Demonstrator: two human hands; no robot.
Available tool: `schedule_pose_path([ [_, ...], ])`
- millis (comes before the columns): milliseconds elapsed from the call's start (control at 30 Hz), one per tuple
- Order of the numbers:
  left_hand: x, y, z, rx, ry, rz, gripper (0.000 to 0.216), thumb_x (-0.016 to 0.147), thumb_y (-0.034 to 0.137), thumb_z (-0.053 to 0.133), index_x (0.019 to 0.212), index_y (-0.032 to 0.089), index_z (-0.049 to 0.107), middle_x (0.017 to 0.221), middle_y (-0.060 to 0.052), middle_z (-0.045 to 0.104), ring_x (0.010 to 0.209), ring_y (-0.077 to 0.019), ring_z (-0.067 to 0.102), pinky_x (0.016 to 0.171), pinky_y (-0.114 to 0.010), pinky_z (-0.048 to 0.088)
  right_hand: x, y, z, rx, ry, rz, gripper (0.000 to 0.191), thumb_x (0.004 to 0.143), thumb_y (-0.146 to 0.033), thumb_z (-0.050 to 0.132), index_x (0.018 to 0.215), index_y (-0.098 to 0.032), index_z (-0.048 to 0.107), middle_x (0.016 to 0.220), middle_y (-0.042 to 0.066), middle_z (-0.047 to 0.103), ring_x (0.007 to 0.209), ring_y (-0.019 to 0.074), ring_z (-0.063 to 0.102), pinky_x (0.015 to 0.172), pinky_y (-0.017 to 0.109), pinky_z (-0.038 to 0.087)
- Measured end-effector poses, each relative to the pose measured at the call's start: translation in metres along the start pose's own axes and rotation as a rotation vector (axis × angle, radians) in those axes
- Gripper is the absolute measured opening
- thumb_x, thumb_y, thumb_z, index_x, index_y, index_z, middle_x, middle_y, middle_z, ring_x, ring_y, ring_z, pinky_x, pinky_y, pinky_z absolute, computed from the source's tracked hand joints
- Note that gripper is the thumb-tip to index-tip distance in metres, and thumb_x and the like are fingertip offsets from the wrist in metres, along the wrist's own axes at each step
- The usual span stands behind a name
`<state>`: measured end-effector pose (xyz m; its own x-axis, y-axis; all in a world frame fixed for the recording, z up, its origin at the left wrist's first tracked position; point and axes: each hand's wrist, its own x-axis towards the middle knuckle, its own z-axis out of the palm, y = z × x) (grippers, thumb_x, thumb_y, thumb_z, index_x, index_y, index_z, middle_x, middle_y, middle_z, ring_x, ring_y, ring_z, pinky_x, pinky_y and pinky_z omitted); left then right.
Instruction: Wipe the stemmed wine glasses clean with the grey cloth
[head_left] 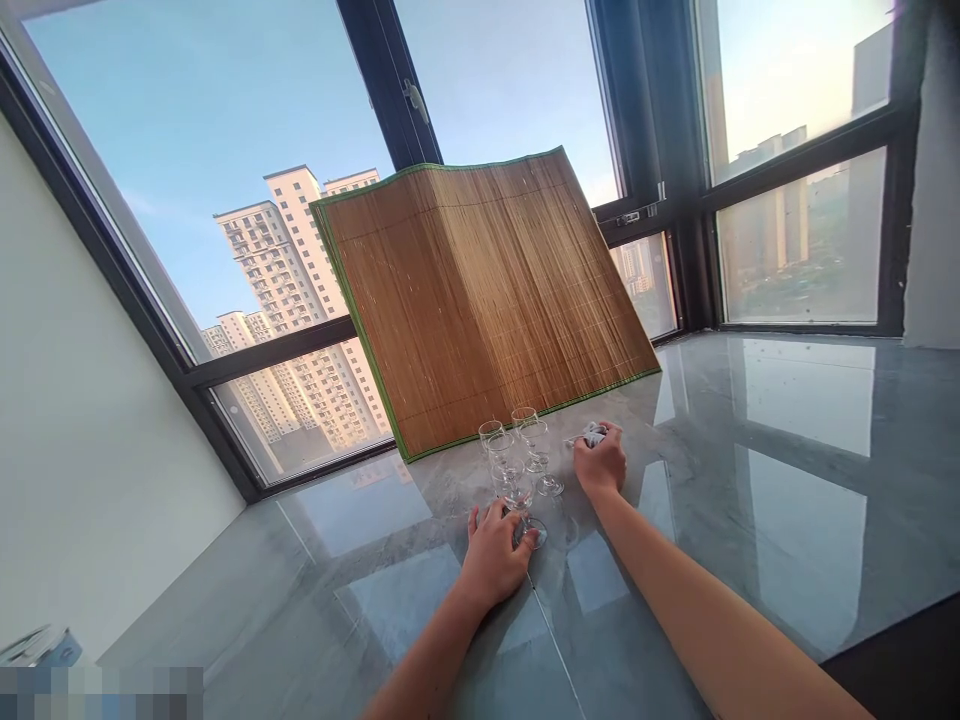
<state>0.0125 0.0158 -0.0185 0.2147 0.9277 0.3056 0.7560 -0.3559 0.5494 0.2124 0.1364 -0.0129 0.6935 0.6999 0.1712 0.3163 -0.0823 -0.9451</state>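
Several small clear stemmed glasses (515,478) stand close together on the grey marble-look sill. My left hand (495,555) rests at the nearest one, thumb and fingers curled around its foot. To the right of the group, my right hand (600,462) is closed around a small crumpled white-and-grey thing (595,434), perhaps a cloth, mostly covered by the fingers. A gap separates that hand from the glasses.
A brown bamboo mat (487,300) with green edging leans upright against the window behind the glasses. Dark window frames (660,140) border the glossy sill (360,580). A white wall (82,380) rises at left; a partly visible object (45,648) lies at lower left.
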Motion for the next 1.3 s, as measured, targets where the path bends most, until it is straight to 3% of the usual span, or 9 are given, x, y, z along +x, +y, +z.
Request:
schedule_pose_path([
  [267, 0.001, 0.004, -0.002, -0.009, -0.027, -0.001, 0.039, 0.083, 0.025, 0.052, 0.116, 0.033, 0.07, 0.132, -0.007, 0.06, 0.129, -0.03, 0.048, 0.119, -0.053, 0.0, 0.012, 0.009, 0.002, 0.184, 0.037, 0.024, 0.049, 0.073, -0.032, 0.059, 0.12, -0.021, 0.05, 0.097, 0.008, 0.064, 0.083, 0.0222, 0.06, 0.078, 0.033, 0.045],
  [433, 0.001, 0.003, -0.002, 0.006, -0.019, 0.004, 0.037, 0.087, 0.025, 0.046, 0.112, 0.032, 0.071, 0.129, -0.008, 0.06, 0.126, -0.0297, 0.049, 0.118, -0.054, 0.003, 0.018, 0.012, -0.004, 0.301, -0.013, 0.042, 0.046, 0.07, -0.032, 0.061, 0.113, -0.021, 0.053, 0.095, 0.006, 0.064, 0.08, 0.0202, 0.058, 0.076, 0.033, 0.046],
  [633, 0.003, -0.002, 0.0, 0.022, -0.027, -0.019, 0.037, 0.083, 0.02, 0.045, 0.109, 0.029, 0.07, 0.131, -0.007, 0.058, 0.127, -0.0272, 0.047, 0.119, -0.05, 0.004, 0.017, 0.011, -0.003, 0.253, 0.012, 0.037, 0.045, 0.069, -0.033, 0.061, 0.111, -0.02, 0.054, 0.089, 0.006, 0.063, 0.073, 0.0191, 0.054, 0.075, 0.033, 0.046],
  [933, 0.004, -0.003, 0.0, 0.08, -0.066, -0.01, 0.048, 0.078, 0.011, 0.042, 0.114, 0.029, 0.069, 0.137, -0.008, 0.055, 0.129, -0.0271, 0.047, 0.117, -0.053, 0.005, 0.018, 0.012, -0.001, 0.218, 0.016, 0.03, 0.043, 0.07, -0.033, 0.06, 0.111, -0.021, 0.054, 0.088, 0.005, 0.062, 0.074, 0.0192, 0.055, 0.077, 0.034, 0.046],
  [1100, 0.003, 0.0, -0.001, 0.058, -0.075, -0.008, 0.043, 0.084, 0.02, 0.046, 0.12, 0.031, 0.068, 0.135, -0.009, 0.057, 0.13, -0.0293, 0.046, 0.117, -0.055, 0.002, 0.018, 0.012, 0.0, 0.212, 0.003, 0.033, 0.042, 0.07, -0.033, 0.06, 0.111, -0.022, 0.054, 0.088, 0.005, 0.062, 0.073, 0.0187, 0.054, 0.076, 0.033, 0.046],
  [1300, -0.001, 0.004, -0.009, 0.107, -0.052, 0.067, 0.041, 0.087, 0.049, 0.055, 0.123, 0.032, 0.066, 0.134, -0.01, 0.056, 0.131, -0.0332, 0.044, 0.118, -0.057, 0.001, 0.017, 0.013, 0.0, 0.201, -0.014, 0.028, 0.042, 0.071, -0.033, 0.059, 0.111, -0.021, 0.054, 0.087, 0.005, 0.062, 0.073, 0.0191, 0.054, 0.075, 0.033, 0.045],
])
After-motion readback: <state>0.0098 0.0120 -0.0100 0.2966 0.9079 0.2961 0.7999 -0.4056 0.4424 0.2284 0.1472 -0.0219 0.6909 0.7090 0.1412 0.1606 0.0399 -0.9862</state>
